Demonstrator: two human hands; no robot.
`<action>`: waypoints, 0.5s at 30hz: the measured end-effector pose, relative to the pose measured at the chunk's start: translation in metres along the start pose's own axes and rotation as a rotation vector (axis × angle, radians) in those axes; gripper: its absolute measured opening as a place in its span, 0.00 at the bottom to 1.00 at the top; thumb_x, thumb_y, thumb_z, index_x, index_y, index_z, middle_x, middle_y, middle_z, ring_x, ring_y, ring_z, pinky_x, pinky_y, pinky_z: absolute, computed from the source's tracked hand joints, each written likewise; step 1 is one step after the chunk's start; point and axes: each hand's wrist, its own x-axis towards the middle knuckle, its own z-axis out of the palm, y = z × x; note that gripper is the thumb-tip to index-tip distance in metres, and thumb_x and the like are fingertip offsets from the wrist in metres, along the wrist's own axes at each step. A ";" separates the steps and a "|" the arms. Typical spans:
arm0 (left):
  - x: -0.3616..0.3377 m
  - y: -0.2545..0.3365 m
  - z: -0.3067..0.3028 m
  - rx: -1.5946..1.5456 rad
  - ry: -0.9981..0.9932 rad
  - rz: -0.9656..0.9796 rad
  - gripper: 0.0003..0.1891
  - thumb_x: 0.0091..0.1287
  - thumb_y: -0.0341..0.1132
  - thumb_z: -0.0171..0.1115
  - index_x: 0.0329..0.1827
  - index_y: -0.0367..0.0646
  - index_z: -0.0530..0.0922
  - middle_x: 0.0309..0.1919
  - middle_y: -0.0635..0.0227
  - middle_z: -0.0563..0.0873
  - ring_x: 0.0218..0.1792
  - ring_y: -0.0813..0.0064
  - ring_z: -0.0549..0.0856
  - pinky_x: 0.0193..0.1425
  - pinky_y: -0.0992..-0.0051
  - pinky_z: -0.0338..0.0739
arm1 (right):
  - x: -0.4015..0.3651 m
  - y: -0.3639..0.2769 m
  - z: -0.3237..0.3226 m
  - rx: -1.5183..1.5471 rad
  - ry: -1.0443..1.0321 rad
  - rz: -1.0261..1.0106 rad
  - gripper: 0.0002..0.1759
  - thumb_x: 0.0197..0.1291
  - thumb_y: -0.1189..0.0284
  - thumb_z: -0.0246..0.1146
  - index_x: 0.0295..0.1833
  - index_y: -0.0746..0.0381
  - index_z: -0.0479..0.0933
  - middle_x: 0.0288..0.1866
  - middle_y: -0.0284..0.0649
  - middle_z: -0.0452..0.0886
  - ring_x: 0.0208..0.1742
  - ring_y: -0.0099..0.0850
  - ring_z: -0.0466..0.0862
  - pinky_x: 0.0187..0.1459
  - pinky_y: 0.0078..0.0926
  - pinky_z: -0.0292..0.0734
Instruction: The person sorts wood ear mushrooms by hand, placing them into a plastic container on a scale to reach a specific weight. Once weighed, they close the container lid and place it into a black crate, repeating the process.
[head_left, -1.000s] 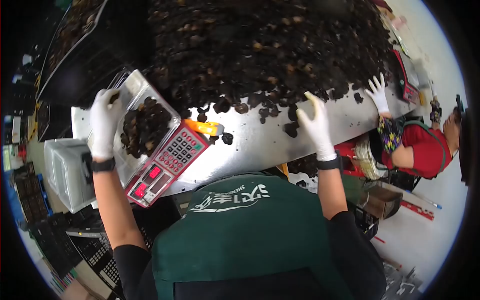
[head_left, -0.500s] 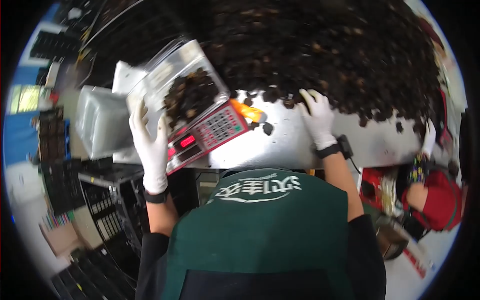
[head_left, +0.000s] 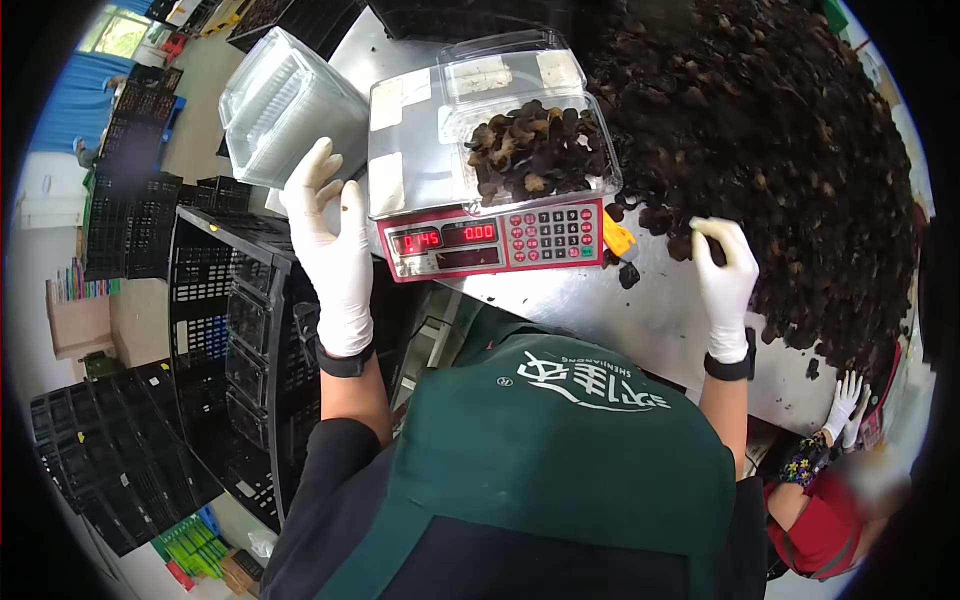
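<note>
My left hand (head_left: pixel 335 250), white-gloved, is raised with thumb and fingers apart, holding nothing. It is left of the red digital scale (head_left: pixel 440 250), nearest the stack of clear plastic boxes (head_left: pixel 290 110). On the scale's platform sits an open clear clamshell box (head_left: pixel 605 165), part filled with dark wood ear mushrooms (head_left: pixel 535 150). The display is lit and appears to read 0.145 and 0.00. My right hand (head_left: pixel 728 280), also gloved, is over the metal table at the edge of the mushroom pile (head_left: pixel 760 140). Its fingers are bent close together; whatever is between them cannot be made out.
An orange object (head_left: pixel 618 238) lies at the scale's right corner. Black plastic crates (head_left: pixel 240 340) stand left of the table (head_left: pixel 640 310). At the far right, a co-worker in red (head_left: pixel 825 520) has gloved hands (head_left: pixel 845 405) at the table edge.
The view has turned, so the scale and box appear further right and more level. My right hand has drawn its fingers together from spread. My left hand has come away from the box.
</note>
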 end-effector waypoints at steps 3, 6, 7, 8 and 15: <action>-0.001 -0.008 0.006 -0.047 -0.024 -0.016 0.24 0.69 0.23 0.60 0.68 0.44 0.74 0.60 0.60 0.80 0.59 0.69 0.81 0.63 0.67 0.76 | 0.045 -0.057 0.028 0.146 -0.066 -0.181 0.08 0.54 0.83 0.68 0.40 0.63 0.85 0.39 0.42 0.86 0.40 0.34 0.86 0.45 0.26 0.81; -0.002 -0.007 0.013 -0.065 -0.095 -0.048 0.23 0.69 0.22 0.58 0.69 0.42 0.74 0.61 0.61 0.80 0.60 0.70 0.81 0.65 0.69 0.74 | 0.081 -0.095 0.067 0.306 -0.140 -0.402 0.08 0.53 0.82 0.69 0.39 0.61 0.85 0.39 0.41 0.86 0.40 0.35 0.87 0.45 0.27 0.83; -0.003 -0.007 0.016 -0.070 -0.122 -0.066 0.24 0.70 0.21 0.57 0.69 0.41 0.73 0.61 0.61 0.80 0.60 0.70 0.81 0.66 0.69 0.74 | 0.088 -0.102 0.082 0.318 -0.152 -0.448 0.07 0.55 0.78 0.68 0.40 0.59 0.85 0.40 0.38 0.86 0.41 0.35 0.87 0.45 0.27 0.83; -0.003 -0.007 0.020 -0.071 -0.130 -0.029 0.24 0.70 0.22 0.58 0.69 0.42 0.73 0.59 0.62 0.81 0.58 0.71 0.81 0.65 0.70 0.74 | 0.094 -0.108 0.092 0.292 -0.242 -0.453 0.07 0.57 0.72 0.68 0.43 0.57 0.85 0.41 0.35 0.85 0.43 0.34 0.86 0.47 0.28 0.83; -0.005 -0.010 0.035 -0.046 -0.251 0.025 0.23 0.67 0.20 0.58 0.65 0.42 0.75 0.59 0.64 0.80 0.58 0.72 0.82 0.64 0.70 0.75 | 0.111 -0.109 0.111 -0.047 -0.407 -0.554 0.29 0.58 0.56 0.69 0.65 0.49 0.76 0.63 0.36 0.79 0.62 0.36 0.80 0.58 0.34 0.80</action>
